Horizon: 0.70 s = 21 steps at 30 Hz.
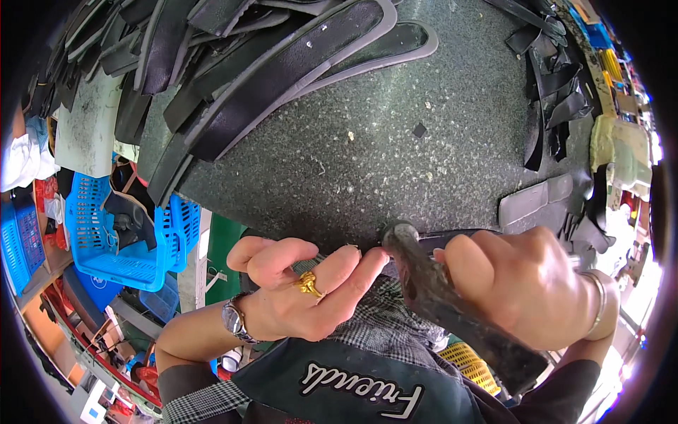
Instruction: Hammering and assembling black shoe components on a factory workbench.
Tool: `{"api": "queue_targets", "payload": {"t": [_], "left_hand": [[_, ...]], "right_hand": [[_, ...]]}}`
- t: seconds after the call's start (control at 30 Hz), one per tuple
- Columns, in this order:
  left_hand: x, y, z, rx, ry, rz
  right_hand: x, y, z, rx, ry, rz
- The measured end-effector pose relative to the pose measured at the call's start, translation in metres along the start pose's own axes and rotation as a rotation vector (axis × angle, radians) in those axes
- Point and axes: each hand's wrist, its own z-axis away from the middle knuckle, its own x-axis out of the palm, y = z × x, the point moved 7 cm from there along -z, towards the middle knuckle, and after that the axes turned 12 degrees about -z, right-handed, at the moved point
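Note:
My right hand [505,286] is wrapped round a dark, worn hammer, whose heavy head [459,311] slants from the worktop's near edge down toward my apron. The hammer's round face sits just beside my left fingertips. At the same edge my left hand [307,283], with a gold ring and a watch, has its fingers bent and its fingertips pressed together. What they hold, if anything, is hidden. A black strip [452,239] lies along the edge behind the hammer, partly covered by my right hand.
Black strap pieces with grey borders [304,63] are heaped at the far left of the speckled worktop [367,162]. Black strips [558,92] and a flat dark pad [534,203] lie at the right. A blue basket [120,265] holding dark pieces stands at the left.

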Motion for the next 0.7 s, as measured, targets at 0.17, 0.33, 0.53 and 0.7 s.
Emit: {"api": "queue_targets", "payload": {"t": [0.17, 0.33, 0.53, 0.7], "left_hand": [[-0.001, 0.001, 0.005, 0.027, 0.014, -0.008], [-0.001, 0.005, 0.008, -0.015, 0.039, -0.032], [-0.001, 0.006, 0.008, -0.012, 0.022, -0.041], [0.002, 0.007, 0.001, -0.095, 0.006, 0.019]], "right_hand": [[0.005, 0.011, 0.001, -0.1, -0.004, -0.118], [-0.003, 0.004, 0.004, -0.102, 0.105, -0.149], [-0.007, 0.009, 0.003, -0.148, 0.096, -0.129], [0.008, 0.008, 0.012, -0.007, -0.034, -0.153]]}}
